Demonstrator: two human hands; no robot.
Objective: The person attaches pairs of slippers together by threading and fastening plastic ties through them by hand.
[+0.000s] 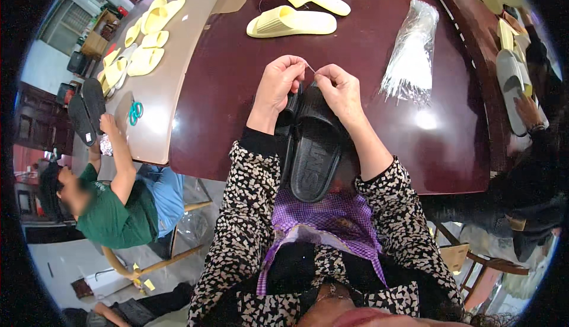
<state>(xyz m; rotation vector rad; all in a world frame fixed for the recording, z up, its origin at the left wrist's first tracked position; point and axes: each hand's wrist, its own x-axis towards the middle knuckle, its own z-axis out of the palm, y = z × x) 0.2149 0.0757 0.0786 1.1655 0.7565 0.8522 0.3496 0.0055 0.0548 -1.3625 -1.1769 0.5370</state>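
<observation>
Pinching a thin strand between left hand and right hand, with each grip narrow, closed on it; toward six o'clock from there, with black slippers at the near edge of the dark red counter, long axis running roughly twelve to six; with right hand nearer to the more visible slipper, left hand to the half-hidden one; cannot tell whether touching either; farther out, at twelve, with yellow slippers; at about half past two, with a clear bag of white strips; at nine, with teal scissors.
</observation>
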